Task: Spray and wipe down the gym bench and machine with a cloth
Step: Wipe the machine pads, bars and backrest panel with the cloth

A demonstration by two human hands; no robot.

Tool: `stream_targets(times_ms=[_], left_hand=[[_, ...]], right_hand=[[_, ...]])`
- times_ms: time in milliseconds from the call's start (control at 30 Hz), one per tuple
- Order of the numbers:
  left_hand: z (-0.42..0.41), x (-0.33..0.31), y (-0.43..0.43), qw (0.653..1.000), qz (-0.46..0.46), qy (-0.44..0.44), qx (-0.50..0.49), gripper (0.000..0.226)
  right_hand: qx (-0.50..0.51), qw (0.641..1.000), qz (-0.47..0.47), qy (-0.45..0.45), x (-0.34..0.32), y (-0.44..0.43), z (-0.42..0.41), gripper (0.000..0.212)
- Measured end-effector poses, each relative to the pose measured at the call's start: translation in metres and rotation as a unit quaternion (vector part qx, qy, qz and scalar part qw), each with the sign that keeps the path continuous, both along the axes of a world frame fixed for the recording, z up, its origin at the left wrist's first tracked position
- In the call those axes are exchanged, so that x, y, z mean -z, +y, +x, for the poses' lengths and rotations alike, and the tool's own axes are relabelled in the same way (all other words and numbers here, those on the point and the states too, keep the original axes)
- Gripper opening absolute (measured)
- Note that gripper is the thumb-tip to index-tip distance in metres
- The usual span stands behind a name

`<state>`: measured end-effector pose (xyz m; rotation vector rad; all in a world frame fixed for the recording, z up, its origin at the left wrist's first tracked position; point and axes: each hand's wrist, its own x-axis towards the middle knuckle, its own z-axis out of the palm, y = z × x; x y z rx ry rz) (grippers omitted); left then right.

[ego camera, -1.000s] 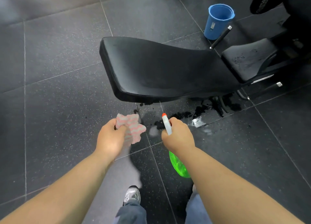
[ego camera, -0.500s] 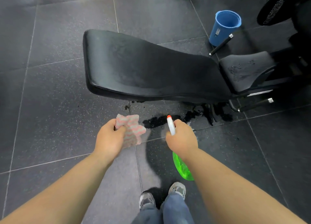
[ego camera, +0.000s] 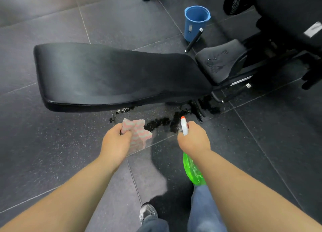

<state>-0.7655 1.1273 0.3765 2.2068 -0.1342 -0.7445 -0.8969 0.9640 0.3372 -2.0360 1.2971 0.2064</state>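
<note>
The black padded bench back (ego camera: 111, 76) stretches across the middle of the view, with its smaller seat pad (ego camera: 221, 60) to the right showing wet droplets. My left hand (ego camera: 115, 141) grips a pink and grey striped cloth (ego camera: 139, 133) just in front of the bench edge, not touching it. My right hand (ego camera: 194, 139) holds a green spray bottle (ego camera: 192, 170) with a white and orange nozzle pointing toward the bench. The black machine (ego camera: 285, 19) stands at the upper right.
A blue bucket (ego camera: 196, 22) stands on the floor behind the bench, with a black rod (ego camera: 194, 40) leaning by it. Dark wet patches (ego camera: 162, 122) spread on the tiles under the bench edge. My shoe and jeans (ego camera: 203, 209) show at the bottom.
The view has shifted so the bench sits further left and fills more of the frame. Both hands keep their hold and stay in front of the bench edge.
</note>
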Motion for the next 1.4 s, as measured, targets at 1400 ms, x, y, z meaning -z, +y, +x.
stream_targets(times_ms=[1400], left_hand=[[-0.058, 0.387, -0.239, 0.993, -0.092, -0.003, 0.075, 0.017]], right_hand=[[0.054, 0.979, -0.107, -0.163, 0.357, -0.219, -0.015, 0.013]])
